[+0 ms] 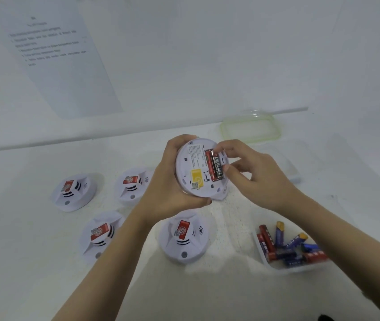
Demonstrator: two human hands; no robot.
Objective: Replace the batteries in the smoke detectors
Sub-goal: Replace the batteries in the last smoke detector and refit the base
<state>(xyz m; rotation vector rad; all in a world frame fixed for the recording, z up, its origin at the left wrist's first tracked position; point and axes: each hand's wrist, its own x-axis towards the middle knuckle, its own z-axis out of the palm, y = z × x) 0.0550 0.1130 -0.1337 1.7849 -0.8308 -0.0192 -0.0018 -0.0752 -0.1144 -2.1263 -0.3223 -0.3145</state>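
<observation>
I have my left hand (172,181) curled around the round white plastic smoke detector (192,169), held back-side up. My right hand (251,172) pinches the black cylindrical battery (218,166) at the detector's 3 o'clock.

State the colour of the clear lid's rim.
The lid has a light green rim, shown best in the head view.

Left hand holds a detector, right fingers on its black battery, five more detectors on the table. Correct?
No: four detectors sit on the table, not five, as the head view shows. The left hand holds the detector; fingers of the right hand pinch its black battery.
</observation>
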